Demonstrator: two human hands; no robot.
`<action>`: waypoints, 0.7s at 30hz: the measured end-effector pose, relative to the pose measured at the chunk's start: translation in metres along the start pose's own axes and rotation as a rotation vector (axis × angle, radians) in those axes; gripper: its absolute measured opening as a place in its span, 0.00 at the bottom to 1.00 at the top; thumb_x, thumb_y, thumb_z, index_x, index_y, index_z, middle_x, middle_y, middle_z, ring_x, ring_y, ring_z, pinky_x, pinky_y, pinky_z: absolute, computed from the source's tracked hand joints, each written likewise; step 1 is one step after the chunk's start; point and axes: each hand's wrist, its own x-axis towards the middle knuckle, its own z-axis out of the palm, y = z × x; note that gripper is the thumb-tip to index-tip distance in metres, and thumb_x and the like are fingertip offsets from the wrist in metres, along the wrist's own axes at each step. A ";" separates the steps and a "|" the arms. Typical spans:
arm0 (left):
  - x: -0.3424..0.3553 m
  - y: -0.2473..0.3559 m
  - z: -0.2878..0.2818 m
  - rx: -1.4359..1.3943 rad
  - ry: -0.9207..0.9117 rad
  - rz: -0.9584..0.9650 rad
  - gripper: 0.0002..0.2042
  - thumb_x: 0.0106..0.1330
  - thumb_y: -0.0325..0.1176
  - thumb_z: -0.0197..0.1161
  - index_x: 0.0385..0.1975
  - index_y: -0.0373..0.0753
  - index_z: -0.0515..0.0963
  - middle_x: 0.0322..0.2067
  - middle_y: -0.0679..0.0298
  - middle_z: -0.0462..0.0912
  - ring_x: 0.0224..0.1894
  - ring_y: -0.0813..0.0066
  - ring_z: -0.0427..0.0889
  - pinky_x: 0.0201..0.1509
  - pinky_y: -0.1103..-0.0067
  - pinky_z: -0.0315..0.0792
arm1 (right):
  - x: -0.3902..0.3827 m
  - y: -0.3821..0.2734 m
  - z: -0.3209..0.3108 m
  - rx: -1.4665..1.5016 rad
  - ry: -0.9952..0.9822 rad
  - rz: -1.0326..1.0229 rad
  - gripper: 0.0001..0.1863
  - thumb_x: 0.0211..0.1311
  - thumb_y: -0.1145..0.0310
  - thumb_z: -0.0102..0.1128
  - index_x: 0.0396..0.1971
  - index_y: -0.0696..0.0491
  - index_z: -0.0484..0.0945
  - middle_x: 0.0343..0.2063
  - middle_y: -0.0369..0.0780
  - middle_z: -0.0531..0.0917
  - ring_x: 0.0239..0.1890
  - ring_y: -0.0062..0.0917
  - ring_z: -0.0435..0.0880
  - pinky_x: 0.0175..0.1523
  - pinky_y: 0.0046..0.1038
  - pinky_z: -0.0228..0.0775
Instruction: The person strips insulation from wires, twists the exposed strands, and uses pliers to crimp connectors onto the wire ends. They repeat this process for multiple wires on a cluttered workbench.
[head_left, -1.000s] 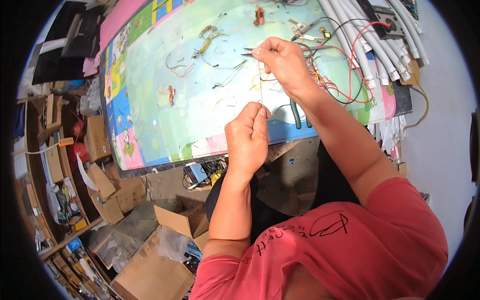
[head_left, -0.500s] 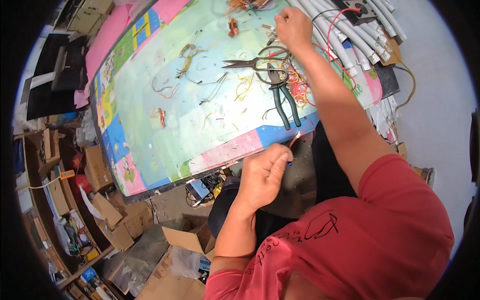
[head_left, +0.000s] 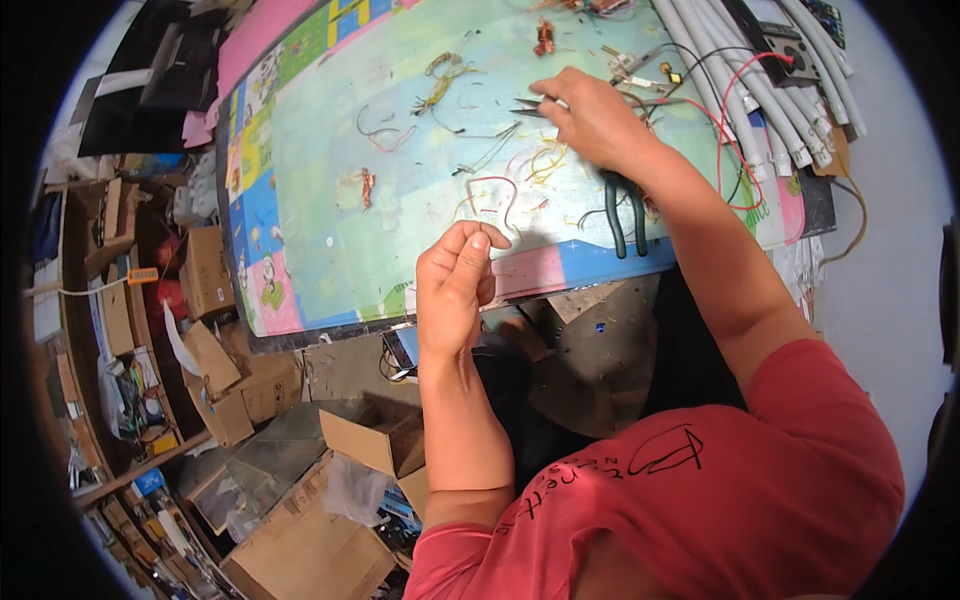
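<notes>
Two hands work apart over the counter (head_left: 300, 250), which is covered by a colourful play mat. The left hand (head_left: 455, 285) is raised near the counter's near edge, thumb and forefinger pinched on a thin wire (head_left: 490, 195) whose red loop arcs up and away from the fingertips. The right hand (head_left: 595, 118) is stretched far forward and to the right of the left, closed around a small pair of scissors or snips (head_left: 530, 105) whose dark tips poke out to its left.

Half a second ago the right hand was reaching still farther up the counter and the left hand sat lower, below the counter's edge; now the right has drawn back a little with the tool in its grip and the left has lifted the wire up over the mat, so tool and wire appear to be coming toward each other.

Just right of and below the right hand lie green-handled pliers (head_left: 625, 210). Around it are loose red and black leads (head_left: 730, 110), and beyond them a bundle of white tubes (head_left: 760, 90). Scraps of yellow and copper wire (head_left: 440, 75) lie ahead of the left hand. Cardboard boxes (head_left: 370, 440) clutter the floor below it.
</notes>
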 end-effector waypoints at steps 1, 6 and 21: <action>0.000 0.001 -0.003 -0.010 0.016 0.005 0.11 0.70 0.36 0.55 0.33 0.33 0.75 0.14 0.79 0.55 0.15 0.90 0.48 0.18 0.86 0.44 | -0.004 -0.020 -0.002 0.135 -0.066 0.044 0.15 0.66 0.66 0.53 0.47 0.58 0.78 0.37 0.45 0.78 0.25 0.23 0.81 0.36 0.27 0.73; 0.004 0.002 -0.005 -0.081 0.025 0.014 0.10 0.70 0.36 0.55 0.33 0.35 0.74 0.14 0.79 0.54 0.14 0.91 0.48 0.17 0.87 0.44 | -0.012 -0.054 -0.007 0.686 -0.647 0.202 0.18 0.66 0.64 0.55 0.52 0.57 0.76 0.32 0.36 0.80 0.21 0.13 0.73 0.25 0.18 0.64; 0.011 -0.004 -0.027 -0.897 -0.242 0.102 0.12 0.75 0.34 0.46 0.33 0.32 0.70 0.18 0.69 0.62 0.18 0.83 0.57 0.18 0.84 0.56 | -0.015 -0.039 0.016 0.623 -0.465 0.134 0.06 0.61 0.70 0.58 0.35 0.57 0.78 0.24 0.37 0.82 0.20 0.17 0.79 0.25 0.22 0.69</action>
